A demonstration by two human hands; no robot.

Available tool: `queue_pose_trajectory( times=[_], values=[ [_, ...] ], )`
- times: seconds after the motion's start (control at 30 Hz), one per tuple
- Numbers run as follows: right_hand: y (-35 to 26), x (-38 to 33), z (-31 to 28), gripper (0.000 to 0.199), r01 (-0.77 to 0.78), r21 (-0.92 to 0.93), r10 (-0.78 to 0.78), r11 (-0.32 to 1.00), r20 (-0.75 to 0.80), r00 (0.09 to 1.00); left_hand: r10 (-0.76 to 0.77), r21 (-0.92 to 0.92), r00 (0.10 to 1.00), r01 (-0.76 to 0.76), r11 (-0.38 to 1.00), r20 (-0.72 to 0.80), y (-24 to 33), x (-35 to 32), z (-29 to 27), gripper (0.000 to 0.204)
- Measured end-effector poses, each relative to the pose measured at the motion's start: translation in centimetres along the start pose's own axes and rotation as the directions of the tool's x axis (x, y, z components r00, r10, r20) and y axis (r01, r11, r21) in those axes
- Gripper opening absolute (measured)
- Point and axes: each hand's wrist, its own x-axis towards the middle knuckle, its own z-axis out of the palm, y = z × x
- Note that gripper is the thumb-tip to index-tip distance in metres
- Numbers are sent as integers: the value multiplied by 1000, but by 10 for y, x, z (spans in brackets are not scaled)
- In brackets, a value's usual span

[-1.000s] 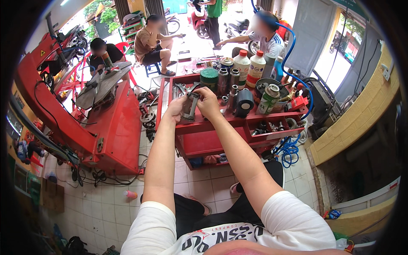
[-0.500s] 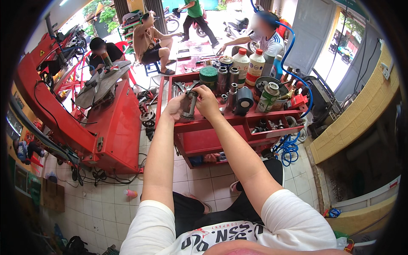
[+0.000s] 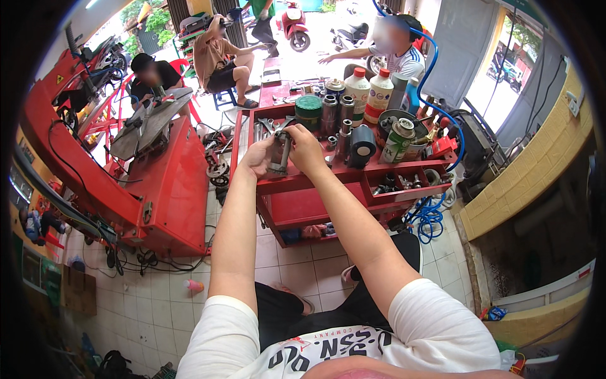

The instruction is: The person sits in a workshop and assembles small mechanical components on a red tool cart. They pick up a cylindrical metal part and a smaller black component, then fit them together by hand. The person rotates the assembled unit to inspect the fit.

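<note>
Held part: a grey metal cylinder (image 3: 278, 153), dull and ribbed, upright between both hands over the near left corner of the red cart (image 3: 328, 205).
Left hand (image 3: 257, 158): fingers curled around the cylinder's left side, clamped on it.
Right hand (image 3: 304, 149): wrapped over the top and right side of the same cylinder, closed on it; its fingertips are hidden behind the part.
Cart top: a shallow red steel tray with a raised lip, crowded with a green round tin (image 3: 308, 112), steel tubes (image 3: 329, 114), a dark roll (image 3: 362, 146), a labelled can (image 3: 399, 141) and two white plastic bottles (image 3: 368, 95) at the far edge.
Cart lower shelf: smooth red sheet, partly shadowed; what lies at its back is hard to make out.
Left of cart: a red machine (image 3: 158, 183) with a round grey plate on top; a narrow strip of tiled floor separates the two.
Near floor: pale square tiles (image 3: 170, 303), black cables along the machine's base.
Right: a coiled blue hose (image 3: 428, 218) just beside the cart, then a yellow brick wall (image 3: 524, 183).
Far side: other people sit beyond the cart; their hands are well apart from the cylinder.
Cut off: the picture rim is black and bends the straight edges.
</note>
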Motion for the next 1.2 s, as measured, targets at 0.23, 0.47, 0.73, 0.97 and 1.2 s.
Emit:
queue_pose_trajectory(
  times=[0.23, 0.47, 0.73, 0.97, 1.2],
  values=[
    [0, 1, 0, 26, -40, -18, 40, 999, 27, 999, 60, -33, 998, -59, 998, 13, -2, 0, 0, 34],
    [-3, 2, 3, 31, -7, -5, 7, 1000, 24, 1000, -39, -204, 999, 32, 978, -30, 8, -6, 7, 26],
    [-5, 1, 3, 33, -46, -4, 46, 999, 83, 995, 177, -162, 978, -192, 968, -108, -7, 5, 2, 17],
    [4, 0, 1, 30, -46, -30, 48, 998, 63, 997, 122, -202, 988, -139, 970, -92, -9, 9, 7, 18],
    [6, 0, 4, 27, -93, -5, 93, 996, 95, 991, 73, -154, 996, -81, 985, -58, -10, 19, -10, 27]
  ],
)
